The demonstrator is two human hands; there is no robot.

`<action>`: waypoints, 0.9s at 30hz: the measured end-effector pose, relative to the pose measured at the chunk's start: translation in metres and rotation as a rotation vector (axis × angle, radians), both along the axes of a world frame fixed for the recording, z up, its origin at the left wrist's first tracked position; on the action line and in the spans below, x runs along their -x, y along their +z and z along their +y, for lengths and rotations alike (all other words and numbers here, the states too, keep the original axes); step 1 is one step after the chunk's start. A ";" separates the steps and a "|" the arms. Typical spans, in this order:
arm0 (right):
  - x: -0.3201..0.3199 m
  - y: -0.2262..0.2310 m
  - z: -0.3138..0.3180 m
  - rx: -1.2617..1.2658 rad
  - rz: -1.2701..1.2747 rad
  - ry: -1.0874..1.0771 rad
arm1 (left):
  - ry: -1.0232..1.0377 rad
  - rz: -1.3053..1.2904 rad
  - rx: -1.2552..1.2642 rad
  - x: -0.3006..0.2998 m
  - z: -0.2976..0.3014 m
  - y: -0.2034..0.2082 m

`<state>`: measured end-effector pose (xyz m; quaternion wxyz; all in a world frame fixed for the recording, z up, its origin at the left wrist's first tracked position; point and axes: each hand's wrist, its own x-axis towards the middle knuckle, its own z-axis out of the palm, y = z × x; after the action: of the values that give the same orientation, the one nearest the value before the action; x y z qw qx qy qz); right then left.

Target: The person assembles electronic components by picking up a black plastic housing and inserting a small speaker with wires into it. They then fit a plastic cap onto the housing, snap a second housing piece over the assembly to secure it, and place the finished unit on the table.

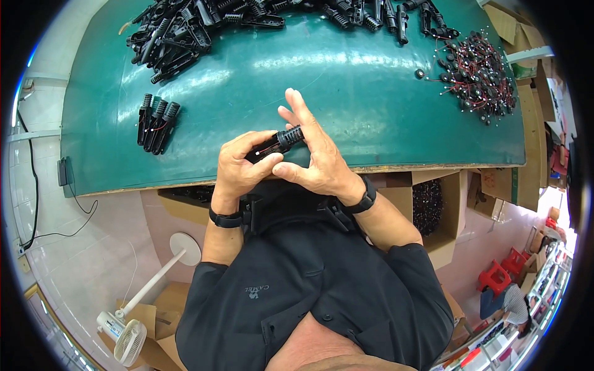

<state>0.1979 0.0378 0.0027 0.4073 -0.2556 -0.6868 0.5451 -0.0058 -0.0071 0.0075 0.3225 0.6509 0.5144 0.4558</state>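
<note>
Over the table's near edge, my left hand (240, 159) is closed around a black plastic housing (286, 140) with a ribbed, threaded-looking end. A red wire and a small pale spot show in its hollow side. My right hand (318, 162) has its fingers stretched up and apart; its palm is against or very close to the ribbed end, and the thumb points toward the left thumb. To the left lie three similar housings (162, 127) side by side, with red wire showing on them.
On the green table (260, 93), a heap of black housings (179, 37) spreads along the far side. A pile of small round black parts with red wires (479, 80) lies at right, one round part (420, 73) apart. Below are a cardboard box (458, 207) and a fan (129, 337).
</note>
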 end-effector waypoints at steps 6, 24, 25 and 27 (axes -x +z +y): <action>-0.002 -0.006 -0.002 -0.004 0.009 -0.001 | 0.013 -0.024 0.034 -0.005 -0.002 -0.001; -0.011 -0.001 0.011 -0.205 -0.045 -0.123 | 0.020 -0.253 0.179 0.001 -0.002 -0.007; -0.008 0.000 0.009 -0.208 -0.042 -0.122 | 0.021 -0.251 0.176 0.002 -0.003 -0.006; 0.004 -0.003 0.002 -0.146 -0.007 -0.063 | 0.014 -0.208 0.198 0.005 -0.004 -0.008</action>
<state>0.1938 0.0396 0.0002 0.4394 -0.2484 -0.7178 0.4796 -0.0107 -0.0110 -0.0003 0.4333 0.5615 0.5251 0.4703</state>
